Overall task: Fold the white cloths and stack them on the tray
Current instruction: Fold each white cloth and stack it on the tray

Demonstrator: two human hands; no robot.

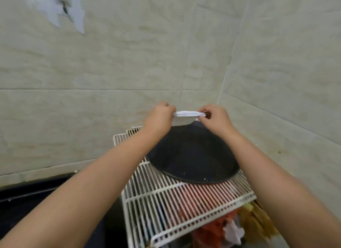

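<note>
A folded white cloth point(184, 118) is held up in the air above the far edge of a round black tray point(193, 155). My left hand point(159, 118) pinches the cloth's left end and my right hand point(215, 118) pinches its right end, so the layered fold edge runs between them. The tray lies on a white wire rack point(175, 201), and I see nothing lying on its dark surface. Both forearms reach forward from the bottom corners of the view.
Tiled walls meet in a corner close behind the rack. A dark counter or stove top point(27, 207) lies to the left. Under the rack sit red, yellow and white items point(230, 227). A wall hook with torn paper point(62, 5) is at the upper left.
</note>
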